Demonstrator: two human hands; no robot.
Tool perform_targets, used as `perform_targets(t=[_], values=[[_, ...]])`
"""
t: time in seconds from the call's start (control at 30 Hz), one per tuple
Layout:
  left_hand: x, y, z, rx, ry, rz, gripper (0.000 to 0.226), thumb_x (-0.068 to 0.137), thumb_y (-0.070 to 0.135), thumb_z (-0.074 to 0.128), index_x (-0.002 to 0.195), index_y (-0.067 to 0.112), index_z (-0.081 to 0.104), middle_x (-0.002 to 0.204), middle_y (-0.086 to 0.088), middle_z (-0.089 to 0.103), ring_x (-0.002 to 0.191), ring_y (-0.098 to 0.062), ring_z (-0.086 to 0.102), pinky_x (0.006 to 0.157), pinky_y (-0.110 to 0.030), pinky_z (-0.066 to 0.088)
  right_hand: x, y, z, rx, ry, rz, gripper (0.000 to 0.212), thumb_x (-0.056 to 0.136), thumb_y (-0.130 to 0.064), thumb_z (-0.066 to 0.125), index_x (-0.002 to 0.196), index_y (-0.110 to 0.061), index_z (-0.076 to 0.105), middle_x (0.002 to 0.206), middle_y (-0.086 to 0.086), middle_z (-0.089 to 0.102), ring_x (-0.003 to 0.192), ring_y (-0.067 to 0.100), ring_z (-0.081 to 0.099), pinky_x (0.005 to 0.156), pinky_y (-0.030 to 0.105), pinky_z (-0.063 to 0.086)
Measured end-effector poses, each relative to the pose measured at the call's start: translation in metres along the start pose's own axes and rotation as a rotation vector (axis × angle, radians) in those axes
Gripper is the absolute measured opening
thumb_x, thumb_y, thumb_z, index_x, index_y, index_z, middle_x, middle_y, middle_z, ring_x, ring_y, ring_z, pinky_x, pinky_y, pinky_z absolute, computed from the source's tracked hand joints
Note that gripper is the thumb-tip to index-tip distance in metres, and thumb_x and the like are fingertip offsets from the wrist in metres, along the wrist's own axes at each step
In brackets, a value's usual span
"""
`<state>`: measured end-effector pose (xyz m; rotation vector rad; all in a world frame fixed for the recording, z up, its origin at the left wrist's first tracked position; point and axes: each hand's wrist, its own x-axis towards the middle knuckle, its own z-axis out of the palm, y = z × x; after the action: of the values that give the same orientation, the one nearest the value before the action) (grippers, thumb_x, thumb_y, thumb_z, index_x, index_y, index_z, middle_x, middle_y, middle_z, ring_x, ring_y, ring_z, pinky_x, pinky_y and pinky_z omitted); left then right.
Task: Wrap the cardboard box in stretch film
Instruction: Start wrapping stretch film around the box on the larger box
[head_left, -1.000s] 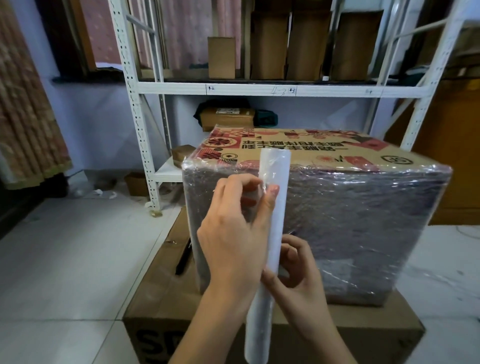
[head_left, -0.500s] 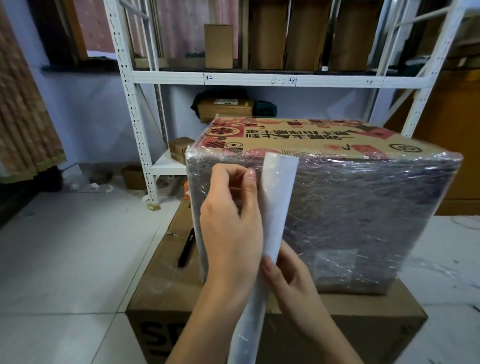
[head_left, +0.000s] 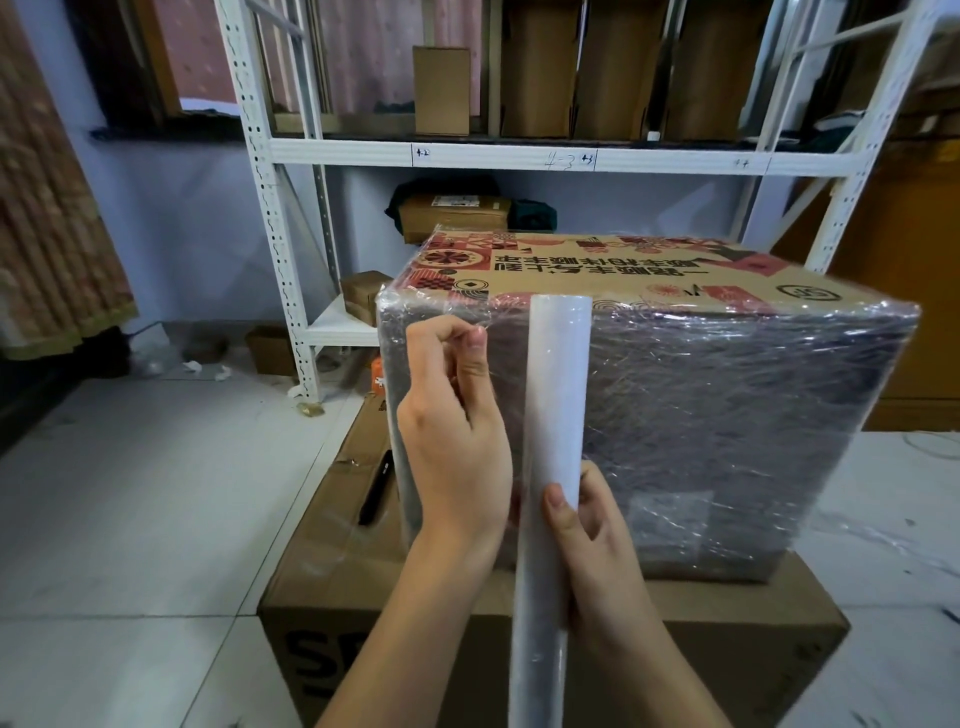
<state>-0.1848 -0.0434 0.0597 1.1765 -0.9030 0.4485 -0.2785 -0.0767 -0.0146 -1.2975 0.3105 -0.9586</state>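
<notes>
White tiled floor (head_left: 130, 519) runs across the left of the room, with a patterned curtain (head_left: 52, 208) hanging at the far left and a white metal shelving rack (head_left: 270, 234) standing against the pale wall behind. Plain cartons (head_left: 441, 88) stand on the upper shelf. Near the middle, a large brown carton (head_left: 363, 597) lies on the floor and serves as a stand; a black pen-like tool (head_left: 375, 486) lies on its top near the left edge.

On that carton sits the cardboard box (head_left: 649, 270), its printed red and black top bare of film except at the edges, while the near face is covered by many wrinkled layers of stretch film (head_left: 727, 415). The left hand (head_left: 457, 431) is against this face near the box's left corner, thumb and fingers curled together, seemingly pinching the loose film there. Just to its right the roll of film (head_left: 553, 467) stands almost upright before the box. The right hand (head_left: 597, 561) grips the lower part of the roll, thumb pressed on its front and fingers wrapped behind.

By the look of it the sides are well wrapped, with several turns already on. What remains appears to be the top, if it is to be covered, and tearing and smoothing down the film's end. To the far right, scraps of film (head_left: 883, 535) lie on the floor.
</notes>
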Motion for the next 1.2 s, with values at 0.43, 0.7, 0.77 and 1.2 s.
perform_targets(t=[0.43,0.7,0.77,1.2], values=[[0.037,0.001,-0.009,-0.099,-0.126,-0.303,0.026,0.099,0.032,0.044,0.084,0.013,0.054,0.057,0.006,0.050,0.047,-0.007,0.047,0.042,-0.024,0.043,0.018,-0.044,-0.003,-0.068,-0.141,0.077,0.025,0.077,-0.045,0.059,0.087,-0.024,0.070,0.081,0.000,0.067,0.074,0.013,0.064,0.064,0.027,0.055],[0.061,0.003,-0.018,-0.124,-0.063,-0.321,0.026,0.098,0.031,0.047,0.087,0.010,0.056,0.056,0.006,0.049,0.038,-0.005,0.045,0.036,-0.020,0.040,0.033,-0.068,0.008,-0.192,-0.066,-0.010,0.049,0.072,-0.045,0.065,0.103,-0.008,0.060,0.096,0.012,0.070,0.088,0.028,0.067,0.072,0.036,0.058],[0.058,0.001,-0.022,-0.164,-0.069,-0.349,0.026,0.098,0.032,0.048,0.088,0.011,0.059,0.055,0.007,0.052,0.040,-0.006,0.048,0.037,-0.020,0.041,0.030,-0.069,0.009,-0.202,-0.047,-0.033,0.044,0.070,-0.045,0.066,0.099,-0.011,0.061,0.089,0.005,0.071,0.078,0.019,0.067,0.063,0.028,0.056],[0.045,-0.020,-0.029,-0.211,0.021,-0.274,0.022,0.092,0.045,0.048,0.076,0.030,0.053,0.050,0.016,0.046,0.045,-0.002,0.038,0.042,-0.016,0.033,0.015,-0.052,0.028,-0.152,-0.022,0.067,0.038,0.077,-0.047,0.068,0.089,-0.011,0.067,0.082,0.004,0.071,0.069,0.013,0.061,0.057,0.025,0.051]])
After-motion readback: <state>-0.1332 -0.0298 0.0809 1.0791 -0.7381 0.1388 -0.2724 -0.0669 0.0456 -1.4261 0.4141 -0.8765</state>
